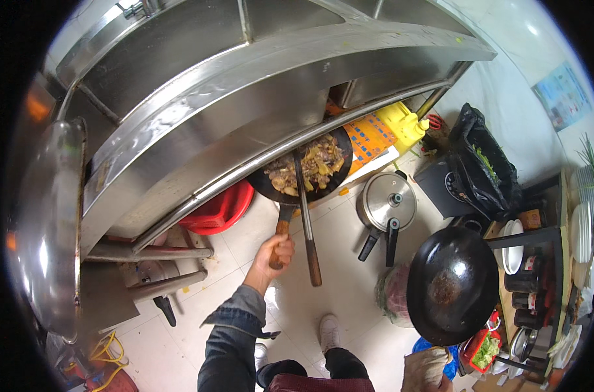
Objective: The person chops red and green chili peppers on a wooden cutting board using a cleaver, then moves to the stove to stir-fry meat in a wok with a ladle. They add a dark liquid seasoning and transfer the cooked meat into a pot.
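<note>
My left hand [273,256] is closed around the wooden handle of a black wok [346,152]. Browned, sauced pieces of cooked food [321,169] fill that wok. Across it lies a metal cooking utensil [306,215] with a dark wooden grip; its far end is in the food. At the lower right, my right hand [445,384] shows only in part. It grips a second wok [449,289] by its handle through a folded beige cloth [422,370]. This wok is tilted, and its dark, glossy inside holds no food.
A stainless-steel counter [218,108] with a lower rail spans the front. On the floor stand a pressure cooker [387,201], a red basin [218,210], a yellow jug [400,122] and a bin with a black bag [483,157]. A shelf [564,245] with dishes and jars is at right.
</note>
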Motion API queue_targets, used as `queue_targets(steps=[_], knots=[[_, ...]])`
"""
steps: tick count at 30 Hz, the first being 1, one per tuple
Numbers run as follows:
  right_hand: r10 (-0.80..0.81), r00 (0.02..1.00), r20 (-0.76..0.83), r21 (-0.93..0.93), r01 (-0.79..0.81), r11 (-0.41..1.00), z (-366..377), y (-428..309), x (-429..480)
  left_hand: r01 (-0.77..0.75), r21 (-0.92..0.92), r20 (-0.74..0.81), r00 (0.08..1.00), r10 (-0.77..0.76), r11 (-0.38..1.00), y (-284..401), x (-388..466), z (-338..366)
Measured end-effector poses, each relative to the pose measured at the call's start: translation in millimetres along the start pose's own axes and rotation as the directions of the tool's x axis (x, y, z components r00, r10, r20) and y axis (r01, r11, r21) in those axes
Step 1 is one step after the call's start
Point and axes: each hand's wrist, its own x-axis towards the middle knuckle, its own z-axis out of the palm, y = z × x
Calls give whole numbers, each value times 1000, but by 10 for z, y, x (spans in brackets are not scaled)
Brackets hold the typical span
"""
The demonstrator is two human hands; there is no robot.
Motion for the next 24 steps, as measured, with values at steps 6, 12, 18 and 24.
queue_targets(steps=[6, 12, 18, 24], knots=[[145, 989, -11, 87, -144, 986, 107, -253, -413, -28, 389, -127, 988, 84, 921, 201, 434, 166], [-123, 991, 55, -145, 130, 981, -62, -1199, -1018, -28, 623, -356, 879, 316, 781, -206, -358, 299], [-424, 893, 148, -313, 449, 837, -536, -2259, -2217, 72, 679, -422, 853, 308, 730, -1392, -2190, 610], [-631, 729, 264, -441, 673, 594, -432, -3055, -3525, -447, 430, -578, 531, 620, 784, -1865, -4117, 406]])
